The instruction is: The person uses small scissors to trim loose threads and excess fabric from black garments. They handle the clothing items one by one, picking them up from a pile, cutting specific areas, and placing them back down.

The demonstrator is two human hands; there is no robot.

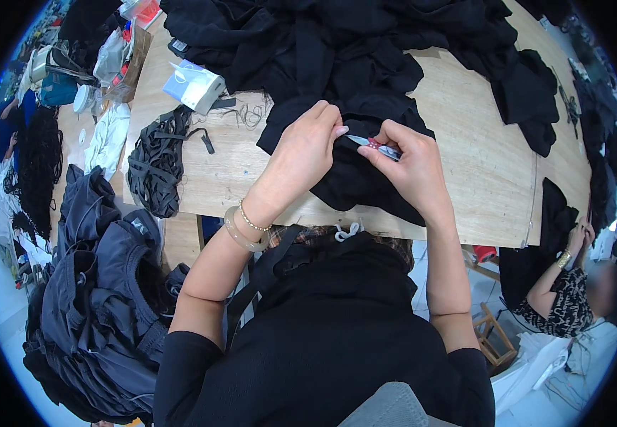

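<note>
My right hand [411,160] is closed around a pair of thread snips [374,144] with a red spotted part, blades pointing left. The blade tips come close to the fingertips of my left hand [308,142]. That hand is pinched shut, and what lies between its fingers is too small to make out. Beneath both hands a black garment [354,178] is spread on the wooden table, reaching its near edge.
A pile of black garments [322,43] covers the far side of the table [479,178]. Left are a tissue pack [193,87], a bundle of dark strips [155,164] and heaped dark clothing [102,285]. Another person [564,292] works at the right with black cloth.
</note>
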